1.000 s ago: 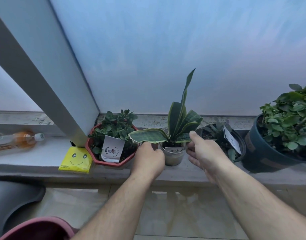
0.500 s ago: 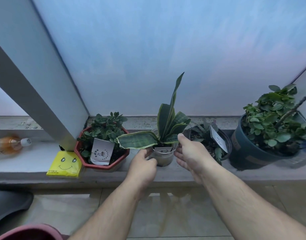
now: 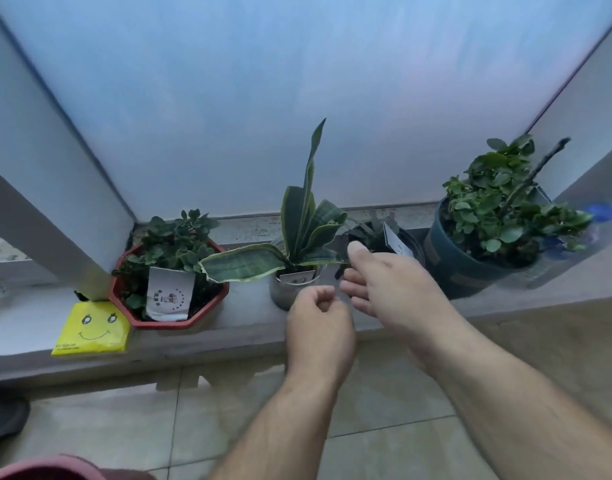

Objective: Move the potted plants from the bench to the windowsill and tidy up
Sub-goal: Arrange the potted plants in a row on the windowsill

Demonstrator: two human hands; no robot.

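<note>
Both hands sit right in front of the snake plant (image 3: 299,233) on the sill (image 3: 249,320). Left hand (image 3: 318,327) is curled, holding nothing, just off the pot. Right hand (image 3: 391,292) hangs loose and open beside it.

Rough stone windowsill (image 3: 249,308), glossy red plastic pot (image 3: 207,306), frosted pane (image 3: 297,98).

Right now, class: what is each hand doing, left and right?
Left hand: fingers curled, holding nothing.
Right hand: open, fingers relaxed, holding nothing.
</note>
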